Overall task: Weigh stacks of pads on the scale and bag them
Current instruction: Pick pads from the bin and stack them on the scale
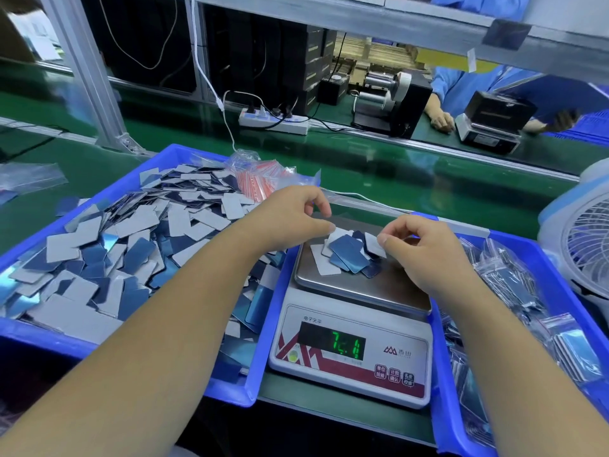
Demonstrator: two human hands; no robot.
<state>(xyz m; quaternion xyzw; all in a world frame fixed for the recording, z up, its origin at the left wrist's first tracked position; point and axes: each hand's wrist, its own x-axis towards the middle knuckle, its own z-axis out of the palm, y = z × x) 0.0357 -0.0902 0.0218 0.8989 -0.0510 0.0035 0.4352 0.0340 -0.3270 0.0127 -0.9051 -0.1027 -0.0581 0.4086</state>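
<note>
While 2 hands (290,219) (425,252) pinch pads (349,255), 1 scale (352,328) sits between 2 trays (108,192) (560,258).

Left hand (290,216) and right hand (425,249) each pinching a pad at the loose pile (349,255) on the scale (352,328), display reading 7.1, left tray (108,192) of loose pads, right tray (543,258) of bagged pads, fan (586,245) far right

Factory line: conveyor belt (379,166), parts bins (108,192), scale (352,324).
</note>
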